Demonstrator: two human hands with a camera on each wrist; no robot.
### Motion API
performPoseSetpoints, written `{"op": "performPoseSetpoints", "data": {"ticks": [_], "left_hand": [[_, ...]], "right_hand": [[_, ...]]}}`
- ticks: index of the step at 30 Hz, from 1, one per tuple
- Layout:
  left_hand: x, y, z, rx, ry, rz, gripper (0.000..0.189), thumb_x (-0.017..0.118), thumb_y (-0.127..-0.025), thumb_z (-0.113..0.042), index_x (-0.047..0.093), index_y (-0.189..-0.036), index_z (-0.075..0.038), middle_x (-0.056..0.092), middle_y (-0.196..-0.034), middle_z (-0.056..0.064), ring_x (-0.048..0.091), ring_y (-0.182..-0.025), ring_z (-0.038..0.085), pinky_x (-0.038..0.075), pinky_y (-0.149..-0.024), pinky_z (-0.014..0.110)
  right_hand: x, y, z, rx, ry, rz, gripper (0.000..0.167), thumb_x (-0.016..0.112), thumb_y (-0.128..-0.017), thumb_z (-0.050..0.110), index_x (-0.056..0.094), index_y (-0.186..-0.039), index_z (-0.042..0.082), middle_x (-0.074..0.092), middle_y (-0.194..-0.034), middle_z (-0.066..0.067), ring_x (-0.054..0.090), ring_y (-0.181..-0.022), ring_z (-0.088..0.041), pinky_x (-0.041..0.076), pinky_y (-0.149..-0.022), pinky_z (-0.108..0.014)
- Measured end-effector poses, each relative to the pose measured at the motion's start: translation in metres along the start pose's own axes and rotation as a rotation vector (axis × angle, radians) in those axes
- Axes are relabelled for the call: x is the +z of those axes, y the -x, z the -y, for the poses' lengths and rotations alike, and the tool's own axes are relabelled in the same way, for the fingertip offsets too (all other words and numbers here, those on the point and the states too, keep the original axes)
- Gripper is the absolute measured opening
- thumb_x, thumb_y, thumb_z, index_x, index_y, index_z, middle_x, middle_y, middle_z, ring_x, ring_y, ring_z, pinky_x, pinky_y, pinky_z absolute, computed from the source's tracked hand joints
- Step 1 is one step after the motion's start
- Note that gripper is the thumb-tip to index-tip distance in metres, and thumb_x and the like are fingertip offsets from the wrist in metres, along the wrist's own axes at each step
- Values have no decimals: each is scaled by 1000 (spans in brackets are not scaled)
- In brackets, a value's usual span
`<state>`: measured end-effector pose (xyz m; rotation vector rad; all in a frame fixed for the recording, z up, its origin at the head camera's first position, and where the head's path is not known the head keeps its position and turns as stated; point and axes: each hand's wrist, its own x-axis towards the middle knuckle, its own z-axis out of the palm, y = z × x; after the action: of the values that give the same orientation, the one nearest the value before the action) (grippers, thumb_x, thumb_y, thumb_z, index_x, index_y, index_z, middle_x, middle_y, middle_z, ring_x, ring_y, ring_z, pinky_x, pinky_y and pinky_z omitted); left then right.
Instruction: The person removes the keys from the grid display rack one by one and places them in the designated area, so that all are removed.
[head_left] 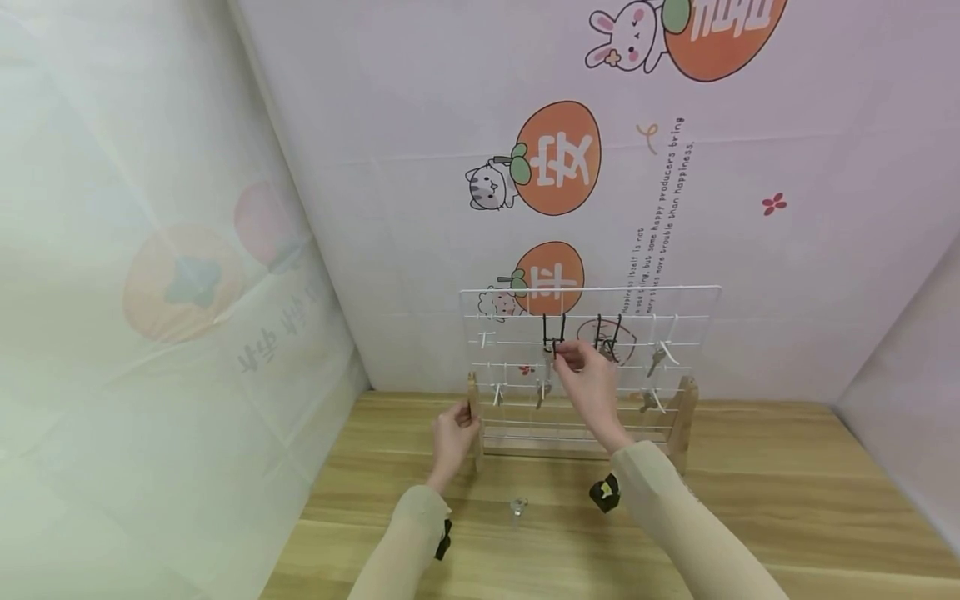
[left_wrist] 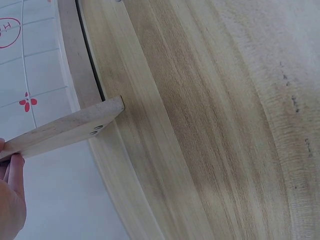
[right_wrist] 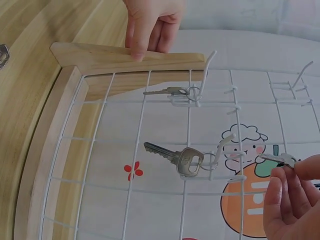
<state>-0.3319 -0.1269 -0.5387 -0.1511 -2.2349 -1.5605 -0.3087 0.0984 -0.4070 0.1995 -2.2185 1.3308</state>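
Note:
A white wire grid rack [head_left: 590,288] stands on the table between wooden end posts. My left hand [head_left: 454,433] grips the left wooden post [left_wrist: 65,129], thumb on one face and fingers on the other. Raised in front of the grid, my right hand [head_left: 588,382] pinches a small metal key [right_wrist: 274,158] between thumb and fingertips, close beside a black hook [head_left: 553,327]. Its head is partly hidden by the fingers. Nearby, a larger key [right_wrist: 187,162] hangs by its ring from a white hook [right_wrist: 220,150], and another key [right_wrist: 172,91] hangs nearer the left post.
More keys [head_left: 657,358] hang on white hooks at the right of the grid. A second black hook pair [head_left: 609,329] is right of my right hand. A small shiny object [head_left: 518,506] lies on the wooden table [head_left: 787,483] in front. A printed cloth [head_left: 420,208] covers the wall behind.

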Motion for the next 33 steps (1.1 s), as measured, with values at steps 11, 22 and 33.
{"op": "performPoseSetpoints", "data": {"ticks": [11,22,33], "left_hand": [[-1,-1,1,-24,-7,8,29,69,-80,11,67,-109,12,71,-105,31,74,-95,40,66,-79,30],[0,-1,1,0,-15,1,28,69,-79,12,68,-107,12,72,-103,31,74,-92,40,66,-78,30],[0,-1,2,0,6,6,29,68,-80,13,67,-108,12,71,-104,32,73,-94,41,66,-79,31]], "right_hand": [[-1,0,8,30,-20,38,20,66,-92,8,68,-110,2,76,-99,-15,71,-84,-26,54,-67,-7],[-6,5,10,8,-37,59,24,70,-90,7,66,-112,0,76,-95,-18,73,-83,-29,50,-65,-4],[-12,8,10,55,-69,101,17,67,-92,9,67,-108,2,74,-99,-16,70,-83,-19,54,-67,-6]]}}
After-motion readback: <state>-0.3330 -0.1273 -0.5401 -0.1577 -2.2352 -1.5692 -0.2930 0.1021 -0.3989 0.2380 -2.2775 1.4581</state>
